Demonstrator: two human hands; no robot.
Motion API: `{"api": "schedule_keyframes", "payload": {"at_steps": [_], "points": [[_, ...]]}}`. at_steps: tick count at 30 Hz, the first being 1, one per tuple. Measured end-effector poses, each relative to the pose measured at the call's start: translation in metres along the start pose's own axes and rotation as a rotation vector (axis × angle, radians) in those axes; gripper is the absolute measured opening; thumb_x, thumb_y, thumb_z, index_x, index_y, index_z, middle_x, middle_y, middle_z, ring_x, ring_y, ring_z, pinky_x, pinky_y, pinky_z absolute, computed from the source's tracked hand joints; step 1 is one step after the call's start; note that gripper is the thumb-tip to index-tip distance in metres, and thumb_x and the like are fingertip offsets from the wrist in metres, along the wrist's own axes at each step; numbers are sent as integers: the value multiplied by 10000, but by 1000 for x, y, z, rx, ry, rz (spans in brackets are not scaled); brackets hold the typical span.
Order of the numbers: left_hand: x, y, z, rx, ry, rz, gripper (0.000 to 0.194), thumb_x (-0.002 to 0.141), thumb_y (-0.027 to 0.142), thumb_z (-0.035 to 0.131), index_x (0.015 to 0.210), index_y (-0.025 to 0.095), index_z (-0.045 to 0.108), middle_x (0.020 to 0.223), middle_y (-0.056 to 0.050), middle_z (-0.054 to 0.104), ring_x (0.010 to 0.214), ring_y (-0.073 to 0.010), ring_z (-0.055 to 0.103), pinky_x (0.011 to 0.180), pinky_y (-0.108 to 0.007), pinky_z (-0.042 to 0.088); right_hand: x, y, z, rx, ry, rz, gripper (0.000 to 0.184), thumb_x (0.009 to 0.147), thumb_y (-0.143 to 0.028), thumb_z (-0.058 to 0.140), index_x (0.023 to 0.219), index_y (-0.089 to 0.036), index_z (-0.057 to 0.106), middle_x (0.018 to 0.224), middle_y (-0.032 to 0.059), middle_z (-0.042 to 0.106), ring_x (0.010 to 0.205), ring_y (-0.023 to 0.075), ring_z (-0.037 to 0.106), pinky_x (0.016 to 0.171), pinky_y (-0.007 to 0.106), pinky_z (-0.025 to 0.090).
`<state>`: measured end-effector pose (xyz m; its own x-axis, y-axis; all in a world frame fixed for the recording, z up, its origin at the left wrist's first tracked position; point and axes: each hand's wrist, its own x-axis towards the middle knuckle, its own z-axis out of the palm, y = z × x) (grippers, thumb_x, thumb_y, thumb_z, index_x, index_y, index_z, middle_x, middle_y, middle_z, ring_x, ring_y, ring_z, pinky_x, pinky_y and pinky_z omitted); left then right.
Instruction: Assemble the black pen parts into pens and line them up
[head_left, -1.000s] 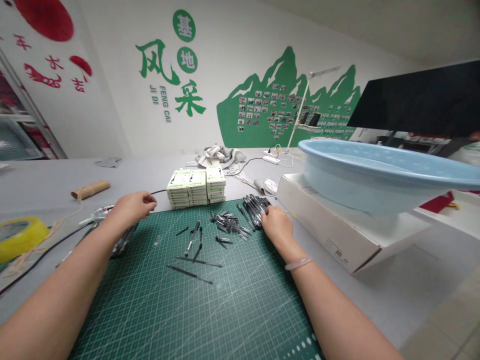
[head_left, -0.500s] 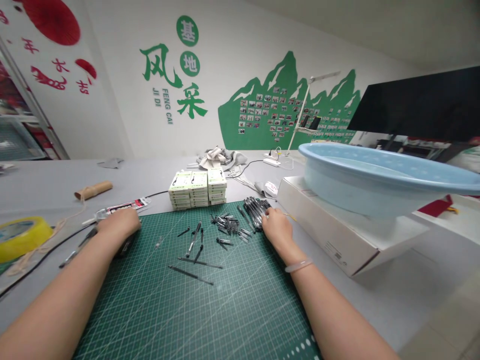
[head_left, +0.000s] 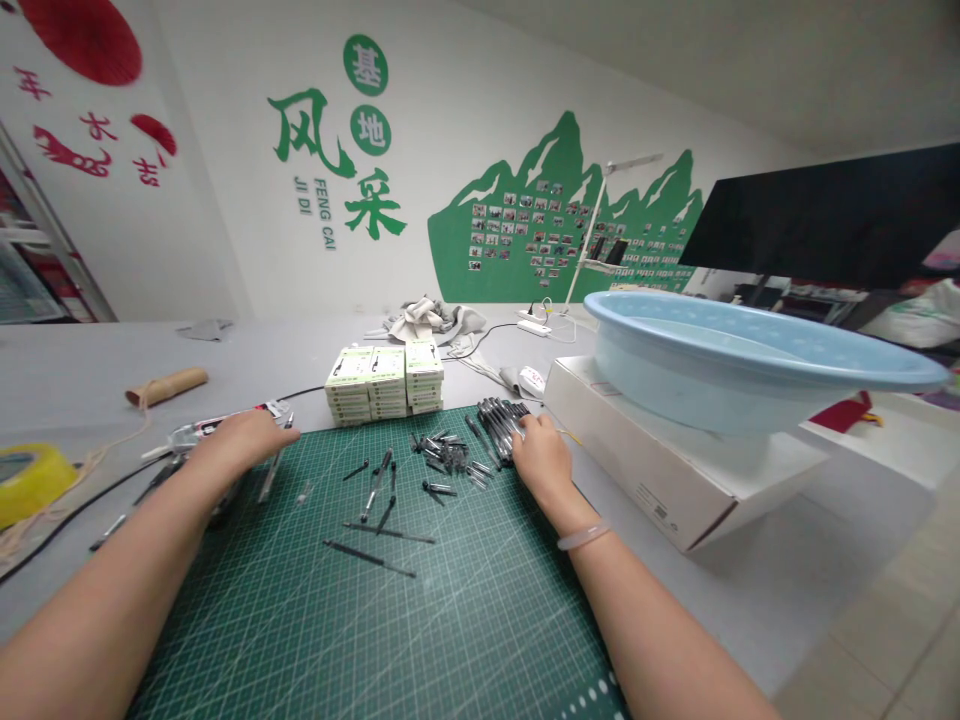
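At the left edge of the green cutting mat (head_left: 360, 640), my left hand (head_left: 244, 440) is closed on a thin, clear pen barrel (head_left: 270, 478) that slants down from its fingers. Some black parts lie below that palm, partly hidden by the forearm. On the right, my right hand (head_left: 544, 455) curls its fingers over the near side of a bundle of black pens (head_left: 496, 425). Between the hands lie a heap of small pen parts (head_left: 450, 452), a loose pen (head_left: 377, 485) and two thin refills, one of them the nearer refill (head_left: 367, 558).
Stacked small white-green boxes (head_left: 386, 385) stand behind the mat. To the right, a blue basin (head_left: 690, 390) rests on a long white carton (head_left: 660, 490). Yellow tape (head_left: 45, 490), a bamboo tube (head_left: 169, 385) and a cord are on the left. Crumpled cloth (head_left: 424, 320) lies behind.
My left hand has lifted and turned, and a clear barrel now shows at its fingers. The right hand stays at the pen bundle. The view has shifted slightly.
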<state>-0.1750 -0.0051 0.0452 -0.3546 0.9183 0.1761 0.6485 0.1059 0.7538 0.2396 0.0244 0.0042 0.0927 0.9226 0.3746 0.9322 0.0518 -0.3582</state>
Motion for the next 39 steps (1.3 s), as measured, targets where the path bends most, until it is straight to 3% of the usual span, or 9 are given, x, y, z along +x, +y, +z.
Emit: {"api": "schedule_keyframes", "payload": {"at_steps": [3,5,8,11,13,17,21,29,39], "points": [[-13,33,14,-11,-89,-36,254,641,329,709,488,177,575,410,-12,497,521,-223,561,559,-316,434,-10,-14,-4,257,46,-137,222,922,-257,483,1036,-177,657,1090,110,632,970,222,604,852,323,438],[-31,56,31,-253,-219,-19,210,717,374,664,642,181,627,534,-16,583,514,-180,566,521,-284,445,-23,-29,-4,543,-28,-262,185,909,-277,520,980,-189,666,1032,80,664,943,204,605,867,324,445],[-64,88,60,-616,-401,-10,209,707,361,721,758,170,652,706,-70,680,638,-201,653,617,-328,533,-47,-55,1,1011,-355,-252,189,865,-341,596,987,-210,656,931,40,687,828,180,626,750,309,487],[-91,108,85,-687,-513,50,179,732,355,716,739,189,649,687,-55,678,638,-198,654,624,-328,535,-65,-72,6,1367,-670,-139,307,824,-403,631,1062,-216,586,851,15,669,700,153,633,641,283,492],[-98,112,96,-662,-566,126,162,738,360,708,734,208,652,665,-26,662,568,-181,619,571,-313,506,-69,-75,7,1454,-749,-107,314,814,-415,628,1033,-202,559,784,-1,654,556,112,575,541,244,436],[-85,97,101,-432,-355,228,184,768,399,667,836,239,725,758,-34,710,586,-197,606,555,-301,455,-58,-67,4,1462,-606,-7,278,831,-389,584,994,-165,568,645,-31,598,420,54,359,436,203,244],[-64,68,100,-101,-100,393,137,794,347,637,800,269,750,850,-46,740,809,-262,651,724,-333,467,-41,-53,6,1456,-347,126,286,814,-400,584,968,-159,580,619,-39,559,434,55,326,437,206,209],[-63,76,130,304,-339,777,179,855,209,581,939,259,731,984,-63,684,959,-243,583,825,-338,442,-39,-48,22,1390,-342,131,297,798,-423,602,930,-157,582,586,-38,554,428,63,347,424,205,222],[-66,77,148,454,-295,748,60,823,207,605,850,230,653,941,-40,617,945,-217,560,761,-302,429,-40,-46,27,1312,-332,51,206,850,-355,547,925,-168,589,595,-42,558,448,80,370,437,212,262]]}}
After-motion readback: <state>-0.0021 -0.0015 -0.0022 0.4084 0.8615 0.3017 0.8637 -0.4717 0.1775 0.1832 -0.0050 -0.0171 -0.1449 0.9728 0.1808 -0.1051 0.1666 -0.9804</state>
